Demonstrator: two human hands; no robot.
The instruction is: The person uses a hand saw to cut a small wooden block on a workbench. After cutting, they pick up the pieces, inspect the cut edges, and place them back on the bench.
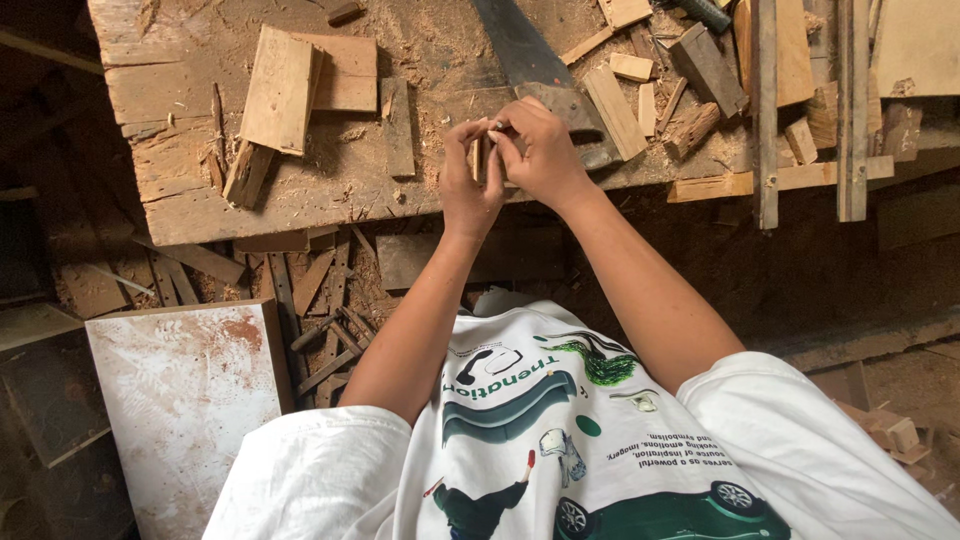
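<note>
Pinching a small wood piece [477, 158] between both hands [505, 160] (held together), handsaw [520, 45] behind, offcuts [625, 95] around on workbench [190, 210]

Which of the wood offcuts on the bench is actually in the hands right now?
The small thin wood piece held upright between the left hand and right hand at the bench's front edge; all other offcuts lie loose on the sawdust.

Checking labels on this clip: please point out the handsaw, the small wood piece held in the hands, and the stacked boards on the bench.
handsaw [515, 45], head view, on its dark blade.
small wood piece [476, 160], head view, on its visible edge between the hands.
stacked boards [280, 88], head view, top board's face.
</note>
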